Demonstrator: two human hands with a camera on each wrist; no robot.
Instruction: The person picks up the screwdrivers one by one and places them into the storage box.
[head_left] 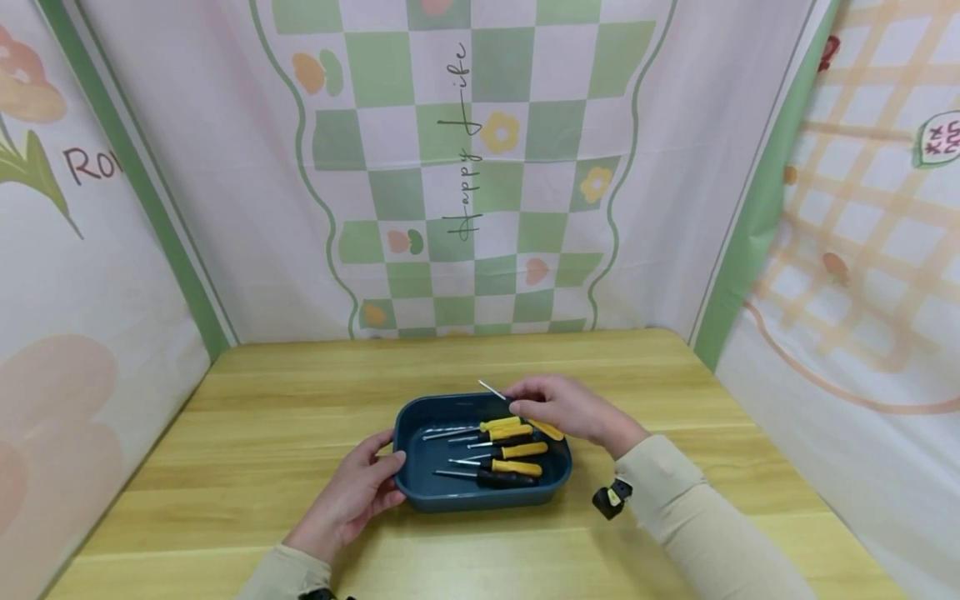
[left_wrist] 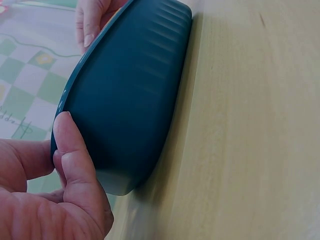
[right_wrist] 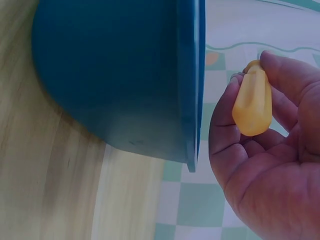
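Note:
My left hand grips the left end of a dark blue plastic basin, thumb over the rim and fingers against its outer wall. In the left wrist view the basin stands on the wood table. Above the basin's back right corner, my right hand pinches a screwdriver with a yellow handle; its thin metal shaft points left and away. Several screwdrivers lie in the basin, most with yellow and black handles, and a black-handled screwdriver is nearest the front. Their shafts point left.
The light wood table reaches to a back curtain with green and white checks. Printed cloth hangs along the left side and the right side. A small black device is strapped at my right wrist.

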